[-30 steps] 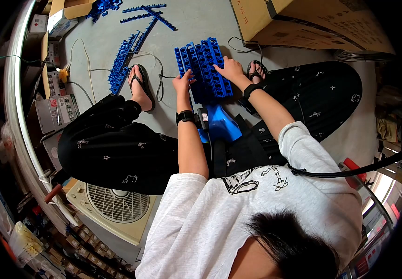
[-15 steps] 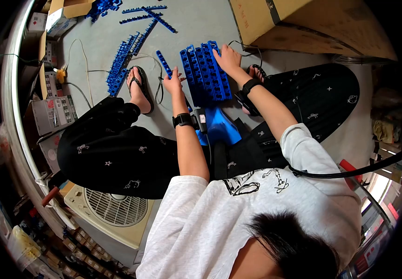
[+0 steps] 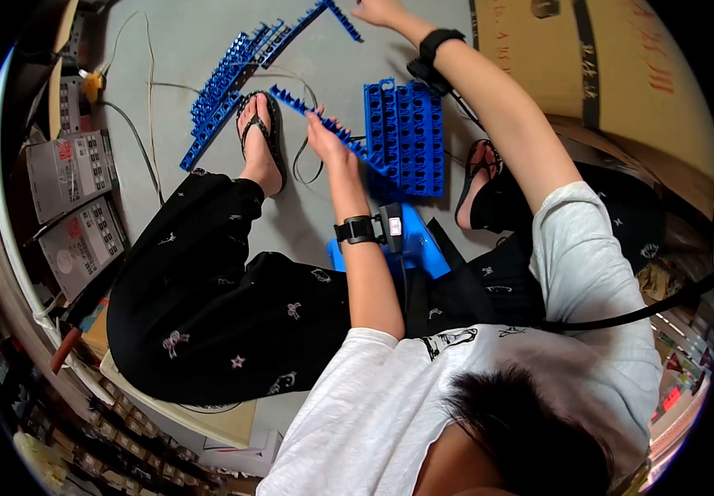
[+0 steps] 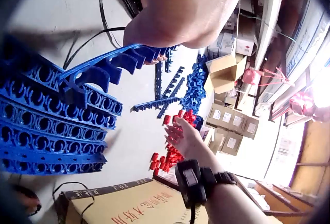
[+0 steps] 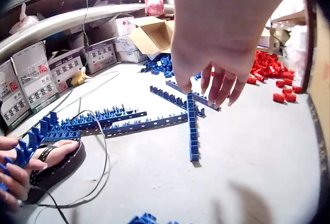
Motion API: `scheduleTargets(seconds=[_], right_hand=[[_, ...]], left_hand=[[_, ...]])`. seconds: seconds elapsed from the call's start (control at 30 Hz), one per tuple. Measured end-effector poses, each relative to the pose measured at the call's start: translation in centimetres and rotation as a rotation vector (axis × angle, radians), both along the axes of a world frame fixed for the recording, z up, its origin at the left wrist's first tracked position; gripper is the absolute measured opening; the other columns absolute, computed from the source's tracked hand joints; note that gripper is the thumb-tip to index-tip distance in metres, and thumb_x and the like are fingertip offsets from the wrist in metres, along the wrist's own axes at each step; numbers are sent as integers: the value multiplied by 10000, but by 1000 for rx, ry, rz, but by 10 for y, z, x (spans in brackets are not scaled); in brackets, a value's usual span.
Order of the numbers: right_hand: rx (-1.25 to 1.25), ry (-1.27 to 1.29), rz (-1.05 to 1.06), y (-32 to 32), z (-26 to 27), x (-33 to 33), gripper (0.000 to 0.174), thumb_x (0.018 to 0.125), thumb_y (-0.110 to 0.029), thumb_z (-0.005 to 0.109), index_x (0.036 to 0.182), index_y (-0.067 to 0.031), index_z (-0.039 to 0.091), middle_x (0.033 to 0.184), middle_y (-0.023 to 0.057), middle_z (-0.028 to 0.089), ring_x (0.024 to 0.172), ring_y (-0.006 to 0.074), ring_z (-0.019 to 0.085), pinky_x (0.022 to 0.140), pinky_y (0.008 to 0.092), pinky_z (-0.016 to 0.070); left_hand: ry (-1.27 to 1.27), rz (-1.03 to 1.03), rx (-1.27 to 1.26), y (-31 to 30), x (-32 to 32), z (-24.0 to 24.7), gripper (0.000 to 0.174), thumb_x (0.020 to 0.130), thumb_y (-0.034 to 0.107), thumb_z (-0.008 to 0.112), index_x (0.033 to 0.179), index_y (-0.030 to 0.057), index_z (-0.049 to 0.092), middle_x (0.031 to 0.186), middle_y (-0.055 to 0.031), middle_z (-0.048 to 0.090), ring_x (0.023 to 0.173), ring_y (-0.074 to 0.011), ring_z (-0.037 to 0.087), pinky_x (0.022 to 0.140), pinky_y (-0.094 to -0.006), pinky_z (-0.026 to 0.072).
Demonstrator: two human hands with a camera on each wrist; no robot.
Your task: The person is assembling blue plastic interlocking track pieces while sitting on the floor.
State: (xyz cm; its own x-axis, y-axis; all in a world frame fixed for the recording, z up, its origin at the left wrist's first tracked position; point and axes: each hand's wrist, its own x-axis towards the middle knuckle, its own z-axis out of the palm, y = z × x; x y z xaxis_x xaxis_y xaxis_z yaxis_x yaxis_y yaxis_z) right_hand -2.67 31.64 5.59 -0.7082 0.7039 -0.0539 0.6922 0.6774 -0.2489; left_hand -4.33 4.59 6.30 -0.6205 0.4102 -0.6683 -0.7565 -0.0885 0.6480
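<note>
Gripping a blue clip strip point(image 3: 292, 102) in the left hand point(image 3: 328, 140), fingers clamped round its middle, slanted just above the grey floor point(image 3: 336, 50) beside a sandalled foot point(image 3: 257, 136), near end at the left edge of the block of joined strips point(image 3: 406, 132). Holding the right hand point(image 5: 221, 38) stretched far out, fingers point(image 5: 215, 82) apart and straight, gripping nothing, just over loose blue strips point(image 5: 192, 126) lying crossed on the floor, red plastic pieces point(image 5: 276, 64) scattered beyond.
</note>
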Motion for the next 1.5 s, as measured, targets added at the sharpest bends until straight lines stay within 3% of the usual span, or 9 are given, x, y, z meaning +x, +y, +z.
scheduleTargets(seconds=[0.07,0.57,0.77,0.87,0.9,1.0,1.1,1.3,1.5], right_hand=[[-303,28,-82,-3,1,-22,357,677,-92,523,1014,24,498,895,258,561,797,370,559,716,432,445],[-340,-64,-145,-21,-52,-37,296,717,-215,541,887,27,555,769,224,590,727,362,584,644,411,479],[-709,382,-201,-11,50,-21,211,766,-176,477,903,-16,489,595,70,521,458,178,511,401,305,425],[-585,519,7,-21,96,-1,287,755,-195,517,950,6,456,630,98,531,505,239,522,449,347,439],[-605,301,-43,-20,106,10,430,775,-432,533,944,-36,529,866,144,598,807,282,578,697,399,457],[-196,586,233,-62,113,54,463,793,-468,503,954,-36,531,813,142,595,732,243,569,685,350,449],[-458,559,168,-119,135,96,400,846,-411,443,944,-34,534,760,152,579,671,251,543,636,340,427],[-632,704,37,-172,120,149,333,853,-340,470,906,-22,553,687,85,570,657,181,547,614,301,414],[-996,646,11,-178,152,165,272,820,-308,553,919,-62,615,754,-20,549,690,63,498,596,199,416]], left_hand=[[5,7,-22,7,-2,12,338,875,369,438,948,51,527,667,-21,457,560,-102,444,459,-245,383],[-82,16,56,23,1,45,296,846,248,517,940,-6,399,923,-215,562,787,-287,602,597,-371,542],[-56,24,202,23,6,53,290,859,199,506,1049,20,381,971,-194,558,833,-277,590,649,-371,525],[12,-18,262,23,10,61,284,884,195,438,1073,2,348,1092,-225,495,968,-332,539,759,-440,495],[22,-18,288,22,12,65,300,885,200,438,1084,-2,340,1105,-226,485,982,-334,529,766,-444,493],[52,-39,361,22,19,76,332,885,209,439,1104,-13,325,1130,-223,465,1008,-339,511,796,-458,483],[79,-84,431,22,33,90,323,887,208,434,1108,-2,329,1137,-205,464,1016,-338,507,807,-459,478],[116,-207,466,25,56,106,269,857,228,519,1035,59,408,879,-65,586,754,-138,605,503,-213,441],[217,-252,523,19,56,113,273,865,231,500,1034,29,429,944,-120,581,785,-172,600,596,-232,474]])
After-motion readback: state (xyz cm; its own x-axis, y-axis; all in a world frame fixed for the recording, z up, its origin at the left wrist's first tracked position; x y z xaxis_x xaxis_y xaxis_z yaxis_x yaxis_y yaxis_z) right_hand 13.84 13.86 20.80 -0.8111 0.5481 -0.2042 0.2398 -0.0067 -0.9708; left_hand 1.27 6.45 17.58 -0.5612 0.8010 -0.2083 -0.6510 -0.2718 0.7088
